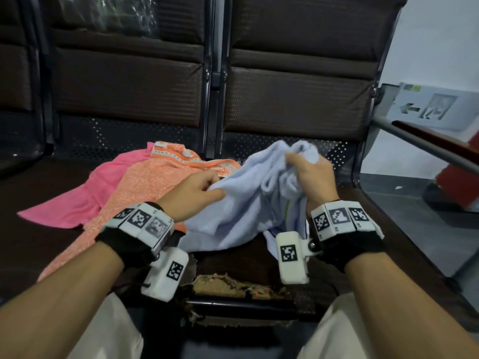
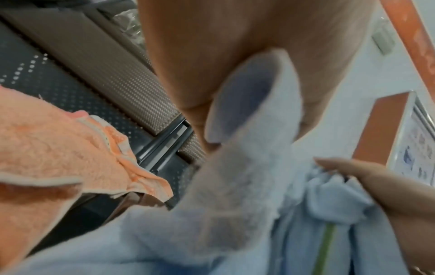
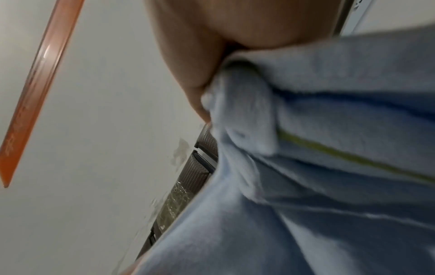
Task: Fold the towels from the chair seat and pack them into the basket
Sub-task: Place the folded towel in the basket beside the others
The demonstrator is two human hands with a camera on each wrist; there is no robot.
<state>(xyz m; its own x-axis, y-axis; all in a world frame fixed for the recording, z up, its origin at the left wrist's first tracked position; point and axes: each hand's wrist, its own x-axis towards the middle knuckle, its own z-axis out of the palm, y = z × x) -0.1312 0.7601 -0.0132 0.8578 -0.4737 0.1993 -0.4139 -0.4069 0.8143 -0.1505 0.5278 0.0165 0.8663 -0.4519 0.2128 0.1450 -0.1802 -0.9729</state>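
Observation:
A pale blue towel (image 1: 241, 203) hangs bunched above the dark chair seat (image 1: 233, 265), held by both hands. My left hand (image 1: 207, 186) pinches its left edge, and the left wrist view shows the blue towel (image 2: 247, 176) wrapped over the fingers (image 2: 212, 74). My right hand (image 1: 305, 169) grips a crumpled wad at the top; close up, the blue towel (image 3: 306, 148) shows a thin green stripe. An orange towel (image 1: 145, 187) and a pink towel (image 1: 85, 198) lie spread on the seat to the left. No basket is in view.
Padded brown chair backs (image 1: 298, 99) rise behind the seat. A metal armrest (image 1: 425, 143) runs along the right side. The seat's front edge (image 1: 233, 283) is torn, with foam showing. Grey floor lies to the right.

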